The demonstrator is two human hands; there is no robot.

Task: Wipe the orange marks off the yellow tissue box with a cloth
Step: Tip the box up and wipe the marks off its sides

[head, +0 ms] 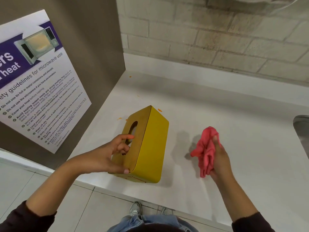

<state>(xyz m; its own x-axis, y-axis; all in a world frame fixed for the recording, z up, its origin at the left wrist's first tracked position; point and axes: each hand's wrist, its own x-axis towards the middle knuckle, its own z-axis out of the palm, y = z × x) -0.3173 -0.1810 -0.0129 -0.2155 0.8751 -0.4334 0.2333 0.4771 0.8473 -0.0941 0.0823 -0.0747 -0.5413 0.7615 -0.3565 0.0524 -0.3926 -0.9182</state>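
Lying on its long side, is it, the yellow rectangular tissue box (151, 148)?
— Yes, on the white smooth countertop (217, 114), near its front edge. Its brown face with the oval slot is turned to 9 o'clock.
— And the hands?
— The left hand (115, 154) grips the box: fingers hooked into the slot, thumb pressed on the near corner. The right hand (220, 158) is closed round a bunched pink fabric cloth (204, 152), at 3 o'clock of the box and apart from it, not touching.
— Any orange?
— Thin orange marks (133, 179) run across the box's near end, at 6 o'clock. Small orange flecks (160, 110) lie on the countertop just past its far end, at 12 o'clock.
— What else?
— A printed microwave-safety poster (41, 81) on the grey panel at 10 o'clock, a pale brick wall (217, 39) at 12, and a metal sink rim (301, 131) at the 3 o'clock edge.
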